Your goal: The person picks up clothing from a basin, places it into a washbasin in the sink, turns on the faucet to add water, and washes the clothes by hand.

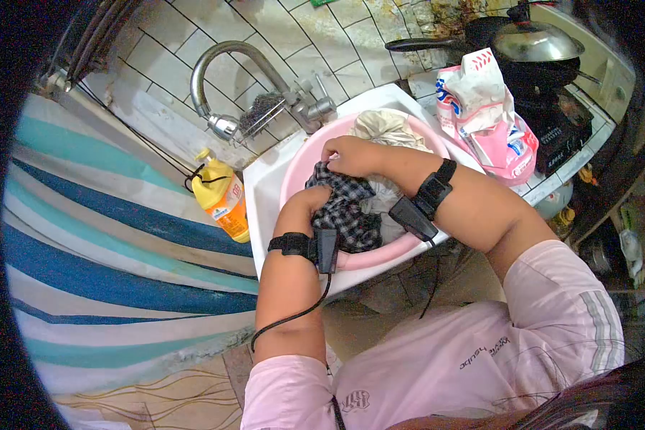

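A black-and-white checked cloth (pixel 347 208) is bunched up inside a pink basin (pixel 292 166). My right hand (pixel 351 155) is closed, its fingers pinching the cloth's upper edge. Lower and to the left, my left hand (pixel 314 198) grips the cloth's left side, with most of its fingers hidden in the folds. Pale fabric (pixel 390 129) lies in the basin behind and to the right of the checked cloth. Both wrists carry black straps with small boxes and cables.
The basin stands in a white sink (pixel 261 204) under a curved metal faucet (pixel 229 50). Left of it is a yellow bottle (pixel 222 197); to the right, a pink-and-white bag (pixel 487 118). A lidded pan (pixel 537 43) sits at the far right. A striped curtain (pixel 136 244) hangs left.
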The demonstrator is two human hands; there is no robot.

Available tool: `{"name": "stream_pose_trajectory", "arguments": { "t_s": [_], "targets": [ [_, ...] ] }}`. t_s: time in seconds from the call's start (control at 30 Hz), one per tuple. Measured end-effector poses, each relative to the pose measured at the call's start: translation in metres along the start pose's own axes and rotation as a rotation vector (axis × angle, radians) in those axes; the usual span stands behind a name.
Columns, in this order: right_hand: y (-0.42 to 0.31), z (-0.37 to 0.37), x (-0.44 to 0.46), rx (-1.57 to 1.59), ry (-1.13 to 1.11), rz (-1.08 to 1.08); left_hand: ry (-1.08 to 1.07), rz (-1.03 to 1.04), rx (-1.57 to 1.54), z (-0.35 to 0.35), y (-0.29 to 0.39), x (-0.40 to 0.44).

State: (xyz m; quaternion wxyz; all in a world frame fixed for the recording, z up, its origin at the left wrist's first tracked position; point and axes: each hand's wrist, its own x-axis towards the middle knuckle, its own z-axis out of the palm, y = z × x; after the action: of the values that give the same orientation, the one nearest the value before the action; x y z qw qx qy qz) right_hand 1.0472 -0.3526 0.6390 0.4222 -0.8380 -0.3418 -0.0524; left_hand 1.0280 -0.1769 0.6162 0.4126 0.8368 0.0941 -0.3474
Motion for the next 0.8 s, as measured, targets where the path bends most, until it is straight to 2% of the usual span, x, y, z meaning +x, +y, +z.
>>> {"name": "stream_pose_trajectory", "arguments": {
  "t_s": [0.1,0.3,0.33,0.4,0.43,0.5,0.53,0.57,0.63,0.67,0.7,0.77,0.8],
  "targets": [
    [-0.002,0.000,-0.001,-0.002,0.003,0.029,0.082,0.020,0.186,-0.007,-0.006,0.009],
    [-0.004,-0.004,-0.002,0.019,0.013,0.030,0.526,0.186,0.568,-0.027,-0.015,0.032],
    [-0.005,-0.005,-0.003,0.031,-0.008,0.046,0.528,0.189,0.575,-0.019,-0.005,0.018],
    [-0.006,-0.007,-0.001,0.007,0.006,0.039,0.764,0.324,-0.110,0.007,0.022,-0.026],
    [-0.004,-0.006,-0.001,-0.017,0.004,0.034,0.761,0.327,-0.103,0.006,0.022,-0.031],
    [-0.001,-0.006,-0.001,0.002,0.052,0.032,0.648,0.396,-0.287,0.002,0.024,-0.037],
    [0.000,-0.005,-0.001,0.022,0.090,0.027,0.594,0.450,-0.516,0.003,0.026,-0.040],
    [0.003,-0.004,0.000,0.025,0.094,0.033,0.589,0.448,-0.511,-0.004,0.023,-0.035],
    [0.001,-0.007,0.000,-0.013,0.123,0.071,0.631,0.527,-0.414,-0.016,0.019,-0.028],
    [0.004,-0.005,0.002,0.009,0.144,0.050,0.760,0.576,-0.324,-0.009,0.012,-0.022],
    [0.003,-0.006,0.001,0.011,0.139,0.052,0.759,0.570,-0.327,-0.011,0.009,-0.017],
    [0.000,-0.009,0.000,0.010,0.128,0.066,0.677,0.754,0.031,-0.018,0.003,-0.009],
    [0.001,-0.008,0.002,0.022,0.121,0.052,0.555,0.544,0.057,-0.018,0.009,-0.020]
  ]
}}
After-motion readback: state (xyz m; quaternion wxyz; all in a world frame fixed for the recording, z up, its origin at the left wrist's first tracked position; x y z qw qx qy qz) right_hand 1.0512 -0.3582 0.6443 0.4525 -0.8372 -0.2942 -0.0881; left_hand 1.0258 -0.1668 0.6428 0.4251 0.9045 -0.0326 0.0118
